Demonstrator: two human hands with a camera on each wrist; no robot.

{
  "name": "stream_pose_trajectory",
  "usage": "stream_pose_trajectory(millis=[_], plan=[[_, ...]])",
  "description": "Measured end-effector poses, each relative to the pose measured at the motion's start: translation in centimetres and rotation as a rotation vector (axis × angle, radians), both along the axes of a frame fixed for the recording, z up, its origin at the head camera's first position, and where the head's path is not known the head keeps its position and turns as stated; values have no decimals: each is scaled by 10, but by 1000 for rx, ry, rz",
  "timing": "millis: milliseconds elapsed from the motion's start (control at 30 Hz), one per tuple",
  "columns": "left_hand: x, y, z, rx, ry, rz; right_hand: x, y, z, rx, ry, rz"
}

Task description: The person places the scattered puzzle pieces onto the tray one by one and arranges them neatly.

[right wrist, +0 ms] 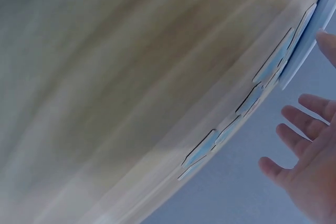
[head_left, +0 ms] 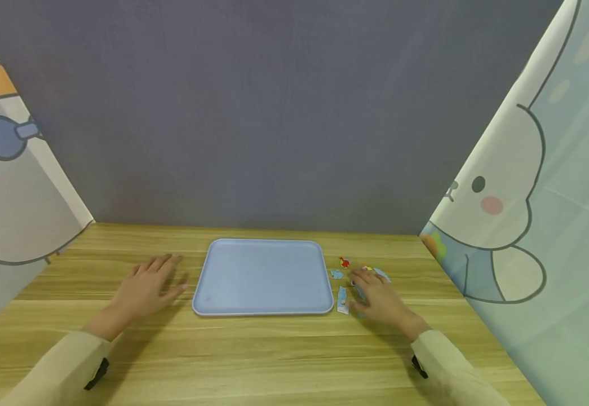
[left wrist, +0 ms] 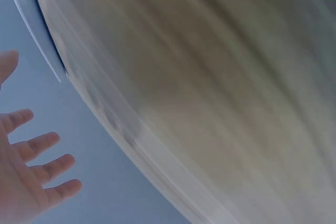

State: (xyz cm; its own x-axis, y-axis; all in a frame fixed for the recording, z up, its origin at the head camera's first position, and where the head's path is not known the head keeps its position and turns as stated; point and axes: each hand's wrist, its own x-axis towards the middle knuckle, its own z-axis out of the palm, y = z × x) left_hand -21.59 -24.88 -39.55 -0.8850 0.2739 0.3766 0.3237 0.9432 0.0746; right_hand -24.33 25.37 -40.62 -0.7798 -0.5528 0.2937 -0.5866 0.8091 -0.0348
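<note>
1. Your right hand [head_left: 377, 299] hovers over the cut-out pieces [head_left: 342, 299], fingers extended and gripping nothing; contact cannot be told.
2. Your left hand [head_left: 142, 287], also holding nothing, spreads its fingers near the tray [head_left: 262, 311], apart from it.
3. The pieces beneath and around your right fingers are probably light, thin and fairly stiff; pinch opposite edges, lest they slide or bend.
4. The tray, between your hands, seems light and rigid; grasp its raised rim.
5. Beyond your right fingertips lies a red piece [head_left: 344, 263].
</note>
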Motion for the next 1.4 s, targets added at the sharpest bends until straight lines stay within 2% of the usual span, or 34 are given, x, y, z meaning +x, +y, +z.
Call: stream_pose_trajectory(millis=[233, 500, 700, 900, 1400], plan=[[3, 12, -3, -11, -26, -24, 2, -5, -3, 30, 17, 37], [3, 23, -7, -9, -57, -59, 8, -9, -3, 22, -87, 70], [2, 27, -12, -1, -59, -84, 8, -10, -2, 26, -140, 56], [1, 30, -14, 3, -64, -108, 7, -11, -4, 40, -133, 54], [-2, 33, -18, -33, -102, -154, 5, -12, 0, 19, -181, 62]])
